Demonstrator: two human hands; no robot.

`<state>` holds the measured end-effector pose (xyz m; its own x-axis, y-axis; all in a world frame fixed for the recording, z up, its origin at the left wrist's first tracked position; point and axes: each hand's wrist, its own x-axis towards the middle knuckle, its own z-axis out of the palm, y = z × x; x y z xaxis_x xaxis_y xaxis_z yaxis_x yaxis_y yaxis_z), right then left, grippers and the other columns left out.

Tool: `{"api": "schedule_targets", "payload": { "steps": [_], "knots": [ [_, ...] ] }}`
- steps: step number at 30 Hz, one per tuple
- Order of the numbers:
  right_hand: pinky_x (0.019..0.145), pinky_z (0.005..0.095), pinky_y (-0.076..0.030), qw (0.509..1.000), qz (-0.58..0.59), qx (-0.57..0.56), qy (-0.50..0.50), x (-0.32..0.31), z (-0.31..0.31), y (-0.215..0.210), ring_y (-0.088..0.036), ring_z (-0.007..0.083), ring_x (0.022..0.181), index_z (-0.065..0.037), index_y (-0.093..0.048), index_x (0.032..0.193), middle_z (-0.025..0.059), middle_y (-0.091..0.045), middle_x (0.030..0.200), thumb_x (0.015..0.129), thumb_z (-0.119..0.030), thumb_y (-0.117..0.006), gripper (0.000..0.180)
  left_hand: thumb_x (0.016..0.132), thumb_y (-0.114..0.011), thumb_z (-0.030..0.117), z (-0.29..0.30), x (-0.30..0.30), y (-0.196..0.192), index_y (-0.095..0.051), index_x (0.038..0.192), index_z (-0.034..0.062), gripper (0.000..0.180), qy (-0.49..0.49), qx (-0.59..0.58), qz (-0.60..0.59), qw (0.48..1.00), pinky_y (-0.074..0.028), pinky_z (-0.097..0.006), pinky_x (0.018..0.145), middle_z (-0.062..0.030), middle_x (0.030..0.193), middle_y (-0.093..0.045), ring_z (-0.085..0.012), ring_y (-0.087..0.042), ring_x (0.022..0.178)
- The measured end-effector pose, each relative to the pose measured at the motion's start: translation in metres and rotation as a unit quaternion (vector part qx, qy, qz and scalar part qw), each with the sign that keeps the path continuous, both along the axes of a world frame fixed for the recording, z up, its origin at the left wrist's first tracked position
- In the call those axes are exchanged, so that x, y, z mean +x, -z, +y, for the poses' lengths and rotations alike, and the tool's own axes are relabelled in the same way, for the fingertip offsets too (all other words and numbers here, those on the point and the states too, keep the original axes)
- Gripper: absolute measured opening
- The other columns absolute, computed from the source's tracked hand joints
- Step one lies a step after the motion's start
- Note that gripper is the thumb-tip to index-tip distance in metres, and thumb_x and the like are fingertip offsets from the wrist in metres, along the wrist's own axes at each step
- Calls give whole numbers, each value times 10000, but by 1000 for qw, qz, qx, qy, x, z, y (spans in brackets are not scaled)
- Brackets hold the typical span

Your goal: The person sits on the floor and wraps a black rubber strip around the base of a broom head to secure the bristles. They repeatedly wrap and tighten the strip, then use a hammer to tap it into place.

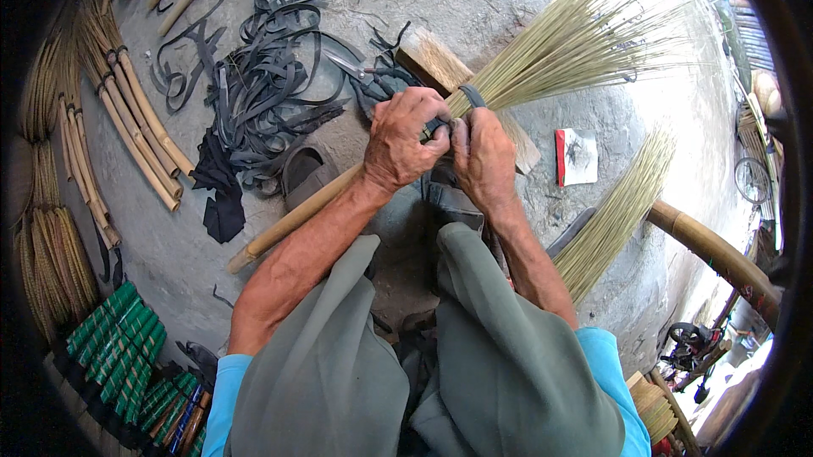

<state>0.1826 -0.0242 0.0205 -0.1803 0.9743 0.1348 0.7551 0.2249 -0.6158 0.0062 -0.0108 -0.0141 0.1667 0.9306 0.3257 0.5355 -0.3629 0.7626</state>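
Note:
Between my knees lies a broom, its bamboo handle (296, 218) slanting to the lower left and its pale straw bristles (563, 50) fanning to the upper right. My left hand (402, 137) is closed round the neck, where handle and straw meet. Close beside it, my right hand (487, 156) pinches a black rubber strip (472, 96) that loops over the straw. Both thumbs nearly meet at the binding, and the fingers hide part of it. Beneath the neck sits a wooden block (439, 67). Scissors (347, 66) lie just left of the block.
A tangle of black rubber strips (262, 76) covers the floor at left. Finished-looking brooms (135, 110) and green-wrapped handles (118, 347) line the left edge. To the right are a loose straw bundle (622, 203), a red-and-white packet (577, 157) and a thick bamboo pole (711, 245).

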Motion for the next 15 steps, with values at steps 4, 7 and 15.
{"api": "schedule_targets", "payload": {
  "steps": [4, 7, 15],
  "knots": [
    [803, 570, -555, 999, -30, 16, -23, -2, 6, -9, -665, 486, 923, 12, -558, 1036, 257, -614, 982, 1065, -128, -679, 188, 819, -800, 115, 1, 2, 1, -709, 1099, 140, 295, -6, -14, -14, 1000, -512, -471, 968, -45, 1201, -698, -287, -686, 1170],
    [793, 562, -557, 998, -43, 32, -37, -4, 9, -12, -666, 477, 920, 10, -557, 1032, 248, -607, 971, 1054, -115, -685, 180, 815, -799, 112, 3, 3, 3, -715, 1086, 127, 283, 0, -27, -44, 999, -518, -476, 979, -44, 1207, -701, -288, -685, 1175],
    [760, 545, -546, 997, -31, 39, -63, -3, 10, -15, -662, 451, 895, -4, -565, 1025, 221, -590, 941, 1040, -107, -704, 174, 797, -840, 38, 0, 2, 1, -739, 1096, 50, 316, 12, -39, -47, 998, -557, -466, 1018, -127, 1203, -714, -353, -701, 1164]
  ]
}}
